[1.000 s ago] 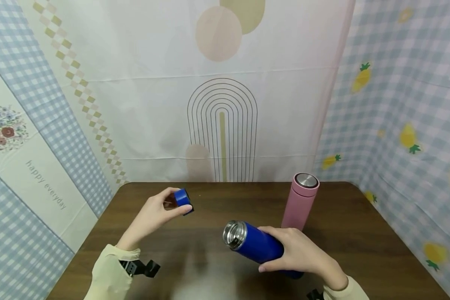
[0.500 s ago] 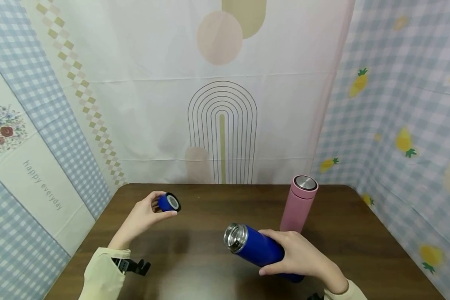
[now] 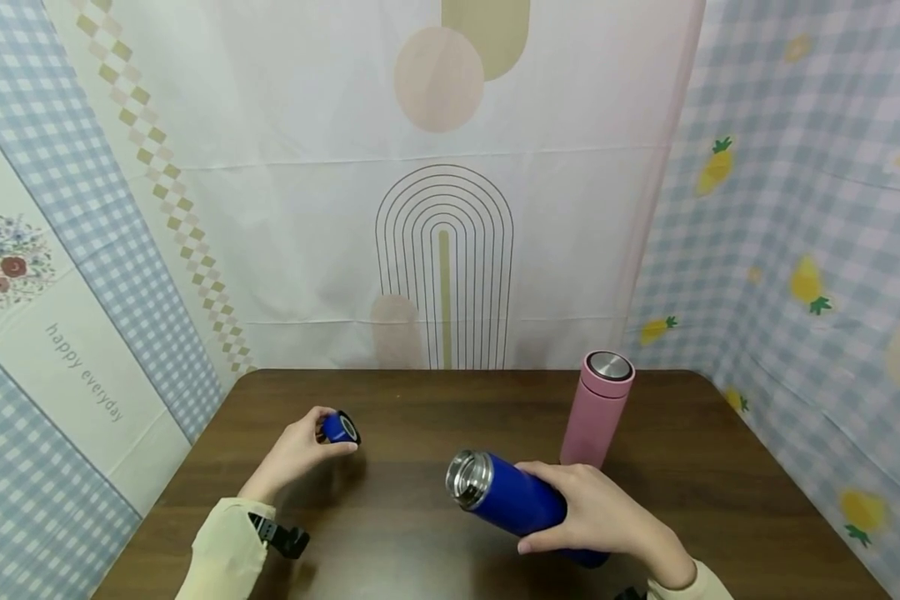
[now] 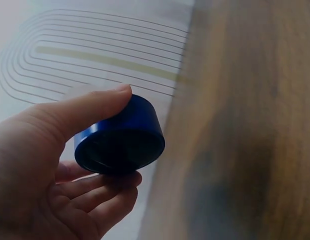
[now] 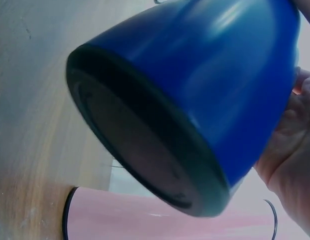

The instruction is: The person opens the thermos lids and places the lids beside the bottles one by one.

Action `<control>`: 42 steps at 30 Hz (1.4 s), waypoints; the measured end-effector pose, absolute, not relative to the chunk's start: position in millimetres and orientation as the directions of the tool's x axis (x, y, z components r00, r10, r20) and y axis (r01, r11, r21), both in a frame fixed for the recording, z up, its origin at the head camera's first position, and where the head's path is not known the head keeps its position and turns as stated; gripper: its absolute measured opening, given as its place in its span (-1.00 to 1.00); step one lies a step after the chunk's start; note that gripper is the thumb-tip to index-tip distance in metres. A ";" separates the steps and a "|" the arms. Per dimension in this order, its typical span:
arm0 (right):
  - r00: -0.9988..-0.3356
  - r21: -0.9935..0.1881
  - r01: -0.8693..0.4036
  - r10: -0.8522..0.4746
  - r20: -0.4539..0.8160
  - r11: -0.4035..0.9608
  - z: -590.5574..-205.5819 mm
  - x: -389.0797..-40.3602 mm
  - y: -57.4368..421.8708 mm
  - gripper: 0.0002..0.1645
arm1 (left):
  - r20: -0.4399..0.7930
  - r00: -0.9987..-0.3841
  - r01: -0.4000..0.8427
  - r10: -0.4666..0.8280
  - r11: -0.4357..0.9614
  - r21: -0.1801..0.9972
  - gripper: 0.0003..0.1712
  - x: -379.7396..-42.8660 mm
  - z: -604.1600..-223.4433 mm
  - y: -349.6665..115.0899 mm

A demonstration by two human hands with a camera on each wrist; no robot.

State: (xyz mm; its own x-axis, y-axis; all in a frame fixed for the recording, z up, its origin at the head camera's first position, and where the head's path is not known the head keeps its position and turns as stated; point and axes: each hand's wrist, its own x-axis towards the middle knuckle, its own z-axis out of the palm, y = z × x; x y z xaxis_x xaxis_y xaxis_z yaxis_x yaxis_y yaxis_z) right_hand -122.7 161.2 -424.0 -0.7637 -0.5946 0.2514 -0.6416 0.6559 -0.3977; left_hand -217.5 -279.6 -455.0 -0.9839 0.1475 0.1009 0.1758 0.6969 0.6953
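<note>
Head view: got a blue cap (image 3: 337,428) pinched in the left hand (image 3: 300,452), plus a blue bottle (image 3: 523,497) gripped in the right hand (image 3: 596,508), its steel mouth (image 3: 471,480) apart at the cap's 4 o'clock, long axis 10-to-4. Left wrist: short glossy cylinder, thumb (image 4: 97,106) at 12. Right wrist: shiny smooth body, dark round base (image 5: 140,142), pink bottle (image 5: 160,217) at 6.

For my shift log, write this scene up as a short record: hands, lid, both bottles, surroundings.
Left hand: pinches the blue lid between thumb and fingers
Right hand: grips the blue bottle around its body
Blue lid: off the blue bottle, held apart from it
Blue bottle: tilted, open end toward the person's left, base lifted off the table
Pink bottle: upright on the table, capped
Table: brown, wood-grained
Backdrop: printed cloth behind the table
</note>
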 end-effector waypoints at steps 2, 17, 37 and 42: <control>-0.765 -0.398 -0.640 -0.597 0.242 0.658 -423.7 -122.6 160.7 -0.02 | 0.086 -0.984 0.171 0.155 0.702 0.692 -0.13 -218.7 -460.8 -280.9; -0.776 -0.401 -0.622 -0.598 0.202 0.672 -419.8 -125.6 159.2 -0.01 | 0.055 -0.982 0.170 0.182 0.707 0.687 -0.14 -222.2 -476.0 -283.2; -0.776 -0.418 -0.622 -0.593 0.214 0.662 -425.1 -123.8 162.6 -0.03 | 0.031 -0.988 0.129 0.148 0.715 0.687 -0.08 -218.1 -477.9 -300.5; -0.776 -0.413 -0.624 -0.588 0.230 0.663 -424.5 -122.8 164.2 -0.03 | 0.006 -0.990 0.111 0.142 0.743 0.660 -0.08 -213.1 -476.9 -307.8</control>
